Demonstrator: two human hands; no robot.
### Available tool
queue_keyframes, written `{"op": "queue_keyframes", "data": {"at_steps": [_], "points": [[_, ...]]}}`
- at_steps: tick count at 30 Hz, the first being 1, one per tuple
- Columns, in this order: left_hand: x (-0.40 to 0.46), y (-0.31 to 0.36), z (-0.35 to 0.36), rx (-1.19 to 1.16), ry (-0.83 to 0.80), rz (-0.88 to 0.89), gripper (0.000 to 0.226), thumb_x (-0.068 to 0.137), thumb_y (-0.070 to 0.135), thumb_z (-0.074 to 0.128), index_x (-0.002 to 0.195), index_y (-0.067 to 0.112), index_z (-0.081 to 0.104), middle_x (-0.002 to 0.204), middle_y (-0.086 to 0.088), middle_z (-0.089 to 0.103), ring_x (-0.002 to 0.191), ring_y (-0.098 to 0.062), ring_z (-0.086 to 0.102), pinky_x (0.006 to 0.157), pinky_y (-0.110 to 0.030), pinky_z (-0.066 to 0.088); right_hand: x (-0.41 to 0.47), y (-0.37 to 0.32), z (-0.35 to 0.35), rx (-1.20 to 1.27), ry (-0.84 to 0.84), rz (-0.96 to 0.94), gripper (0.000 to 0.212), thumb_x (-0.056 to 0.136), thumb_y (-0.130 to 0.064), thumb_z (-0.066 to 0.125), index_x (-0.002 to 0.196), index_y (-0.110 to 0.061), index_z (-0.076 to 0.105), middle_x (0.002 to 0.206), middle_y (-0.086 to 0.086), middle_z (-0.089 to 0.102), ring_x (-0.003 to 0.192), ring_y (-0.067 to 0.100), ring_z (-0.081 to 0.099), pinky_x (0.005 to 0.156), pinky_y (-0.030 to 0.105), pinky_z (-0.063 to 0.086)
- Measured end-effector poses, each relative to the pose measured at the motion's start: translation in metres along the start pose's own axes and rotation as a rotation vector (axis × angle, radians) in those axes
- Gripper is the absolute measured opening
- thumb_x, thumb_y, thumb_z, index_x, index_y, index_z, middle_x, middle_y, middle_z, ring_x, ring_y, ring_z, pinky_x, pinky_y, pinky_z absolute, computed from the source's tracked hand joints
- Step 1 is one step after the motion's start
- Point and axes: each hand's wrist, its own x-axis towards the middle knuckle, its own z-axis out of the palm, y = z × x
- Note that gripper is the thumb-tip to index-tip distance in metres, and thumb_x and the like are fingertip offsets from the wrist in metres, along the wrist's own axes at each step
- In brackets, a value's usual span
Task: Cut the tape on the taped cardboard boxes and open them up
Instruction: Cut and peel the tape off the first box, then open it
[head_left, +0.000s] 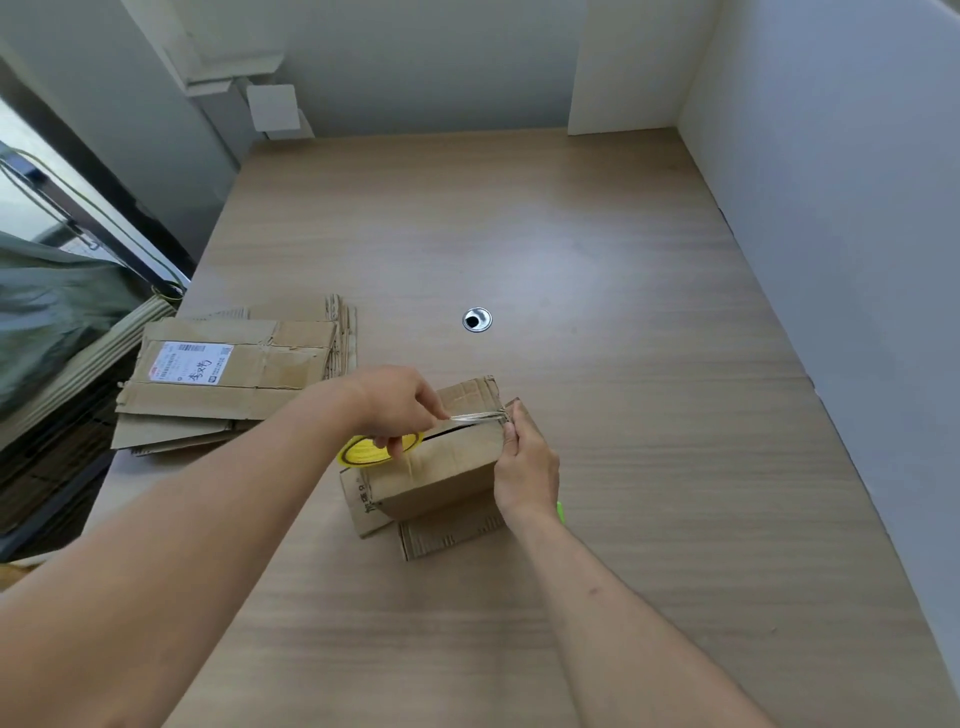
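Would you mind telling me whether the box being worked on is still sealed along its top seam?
Partly open: the box shows a dark gap along its seam, and the left hand pulls a tape strip off it.

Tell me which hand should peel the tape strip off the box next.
Left. The left hand already pinches the stretched tape strip; the right hand grips the cardboard box corner, steadying it.

Wooden desk with metal grommet hole; white partition walls; green fabric far left.
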Motion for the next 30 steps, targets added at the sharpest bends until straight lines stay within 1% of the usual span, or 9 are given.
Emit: {"op": "queue_keyframes", "data": {"at_steps": [4,7,9,11,14,17,20,25,30], "points": [[-0.003,-0.026,0.009,0.147,0.042,-0.019,0.039,0.1,0.063,0.049,0.11,0.034,0.072,0.06,0.01,0.073,0.045,-0.006,0.059,0.059,-0.023,0.048,0.003,0.003,0.0,-0.036,-0.008,-0.001,0.044,0.111,-0.031,0.037,0.154,-0.029,0.045,0.148,-0.002,0.058,0.138,0.027,0.05,0.103,0.033,0.042],[-0.01,-0.038,0.016,-0.074,0.073,0.11,0.03,0.104,0.05,0.051,0.134,0.049,0.054,0.064,0.007,0.074,0.057,-0.012,0.061,0.067,-0.027,0.052,0.002,0.001,0.004,-0.069,0.011,-0.056,0.048,0.111,-0.023,0.036,0.157,-0.037,0.038,0.153,-0.005,0.052,0.139,0.024,0.049,0.102,0.033,0.042],[-0.017,-0.046,0.015,-0.245,0.052,0.21,0.039,0.107,0.037,0.051,0.136,0.061,0.043,0.067,0.003,0.074,0.052,-0.013,0.05,0.059,-0.026,0.048,0.0,0.0,0.005,-0.185,0.032,-0.183,0.066,0.105,-0.004,0.038,0.158,-0.043,0.032,0.163,-0.007,0.037,0.144,0.021,0.04,0.104,0.036,0.044],[-0.022,-0.053,0.016,-0.339,0.021,0.221,0.037,0.108,0.032,0.051,0.131,0.06,0.053,0.068,-0.002,0.073,0.05,-0.012,0.043,0.053,-0.024,0.044,-0.001,0.0,0.009,-0.347,0.071,-0.319,0.081,0.095,0.01,0.043,0.157,-0.041,0.036,0.167,-0.003,0.031,0.143,0.025,0.039,0.101,0.041,0.048],[-0.022,-0.057,0.024,-0.312,-0.004,0.173,0.028,0.108,0.034,0.05,0.126,0.048,0.066,0.065,-0.002,0.071,0.047,-0.009,0.041,0.05,-0.02,0.041,0.001,0.002,0.018,-0.425,0.076,-0.481,0.075,0.085,0.015,0.041,0.147,-0.023,0.055,0.159,0.008,0.045,0.144,0.032,0.046,0.115,0.046,0.042],[-0.023,-0.052,0.025,-0.264,-0.026,0.106,0.027,0.108,0.035,0.049,0.126,0.044,0.067,0.063,0.0,0.071,0.048,-0.012,0.041,0.049,-0.022,0.041,0.003,0.002,0.019,-0.498,0.037,-0.478,0.075,0.082,0.008,0.03,0.148,-0.017,0.055,0.157,0.008,0.047,0.144,0.031,0.046,0.122,0.044,0.028],[-0.025,-0.046,0.022,-0.2,-0.022,0.075,0.028,0.107,0.036,0.048,0.127,0.046,0.064,0.068,0.0,0.075,0.052,-0.014,0.047,0.054,-0.022,0.045,0.0,-0.008,0.014,-0.511,-0.032,-0.431,0.077,0.089,0.016,0.035,0.155,-0.023,0.045,0.164,-0.001,0.036,0.152,0.022,0.033,0.125,0.038,0.026],[-0.036,-0.051,0.029,-0.26,-0.081,0.051,0.034,0.109,0.038,0.044,0.139,0.052,0.055,0.068,-0.008,0.073,0.041,-0.011,0.046,0.046,-0.02,0.042,-0.009,-0.022,0.009,-0.507,-0.016,-0.338,0.073,0.097,0.009,0.037,0.155,-0.034,0.042,0.165,-0.011,0.032,0.152,0.014,0.03,0.111,0.031,0.039],[-0.045,-0.052,0.036,-0.128,-0.041,0.098,0.037,0.112,0.043,0.034,0.141,0.061,0.046,0.081,0.006,0.069,0.066,-0.004,0.066,0.06,-0.015,0.043,-0.017,-0.021,0.008,-0.548,0.014,-0.265,0.077,0.096,0.009,0.044,0.156,-0.039,0.039,0.165,-0.012,0.034,0.145,0.016,0.04,0.097,0.034,0.05]]}}
